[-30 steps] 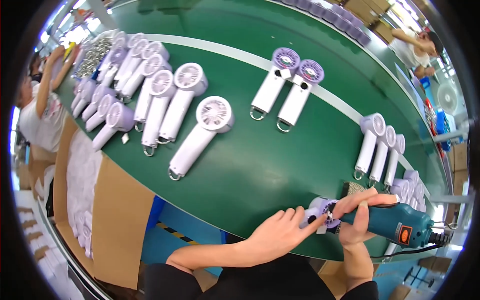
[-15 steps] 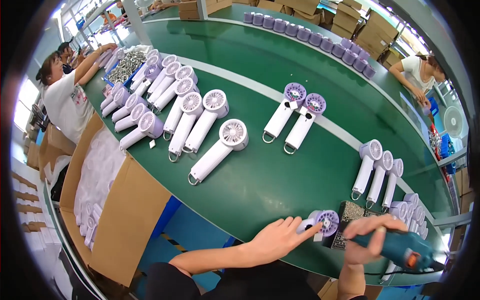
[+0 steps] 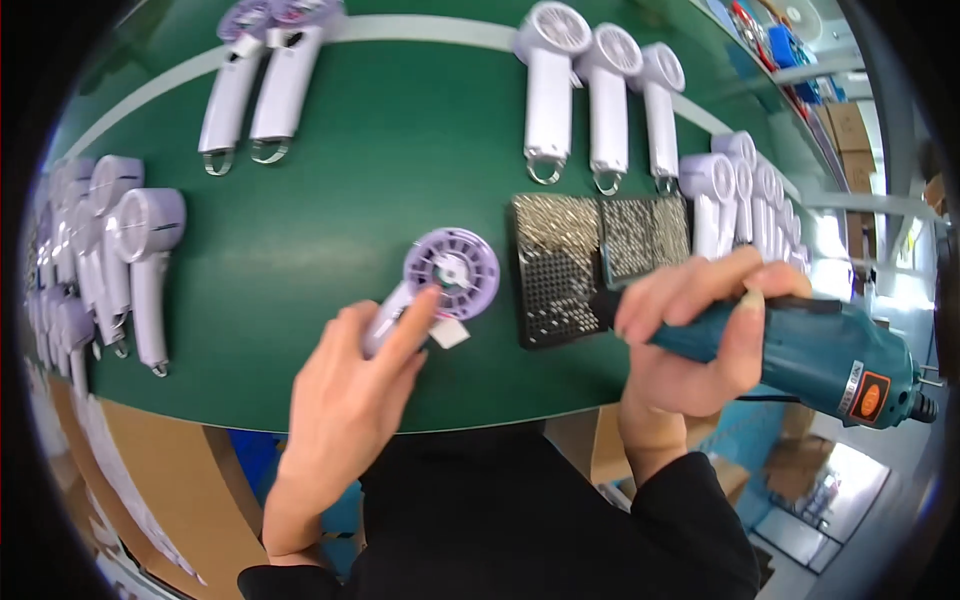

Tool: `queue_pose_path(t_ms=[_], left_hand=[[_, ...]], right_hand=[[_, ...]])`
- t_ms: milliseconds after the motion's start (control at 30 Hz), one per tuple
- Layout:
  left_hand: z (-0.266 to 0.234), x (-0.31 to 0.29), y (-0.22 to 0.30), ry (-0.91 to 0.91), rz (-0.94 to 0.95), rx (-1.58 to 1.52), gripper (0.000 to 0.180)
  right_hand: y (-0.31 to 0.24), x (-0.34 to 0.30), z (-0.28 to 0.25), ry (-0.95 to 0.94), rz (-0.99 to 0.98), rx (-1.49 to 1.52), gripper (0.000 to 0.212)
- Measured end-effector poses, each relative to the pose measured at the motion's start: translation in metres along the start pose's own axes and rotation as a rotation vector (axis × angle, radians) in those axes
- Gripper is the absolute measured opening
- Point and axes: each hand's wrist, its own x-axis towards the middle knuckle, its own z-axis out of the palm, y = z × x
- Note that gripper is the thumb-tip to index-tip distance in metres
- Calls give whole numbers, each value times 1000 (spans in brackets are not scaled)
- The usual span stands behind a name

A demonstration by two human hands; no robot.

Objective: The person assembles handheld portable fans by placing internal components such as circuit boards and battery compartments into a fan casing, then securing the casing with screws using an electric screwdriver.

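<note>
A white and lilac handheld fan (image 3: 483, 262) lies on the green table with its round head uncovered, showing its hub and inner parts. My left hand (image 3: 348, 388) grips its handle, the index finger stretched onto the lower part of the head. A white tab sticks out beside that finger. My right hand (image 3: 690, 335) is wrapped around a teal electric screwdriver (image 3: 815, 355), held nearly level. Its dark tip end reaches left to the black screw tray (image 3: 518, 290); whether a screw sits on it I cannot tell. Small metal screws fill the tray's compartments, and part of it is a perforated plate.
Two fans with open heads (image 3: 285, 85) lie at the far left. Three grilled fans (image 3: 550, 100) rest beyond the tray, with more fans (image 3: 712, 185) at right. Another group of fans (image 3: 150, 230) lies at left. A cardboard box (image 3: 180, 470) stands below the table edge.
My view has turned down and to the right. The left hand still holds the same fan, while the screwdriver stays by the screw tray in my right hand.
</note>
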Motion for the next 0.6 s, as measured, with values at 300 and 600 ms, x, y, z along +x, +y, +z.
queue_pose_path(t_ms=[300,600], left_hand=[[13,-1,6,13,-58,51,61],[12,-1,6,13,-29,38,65]], right_hand=[[12,-4,-28,-12,50,-203,12],[18,1,-36,1,41,-161,8]])
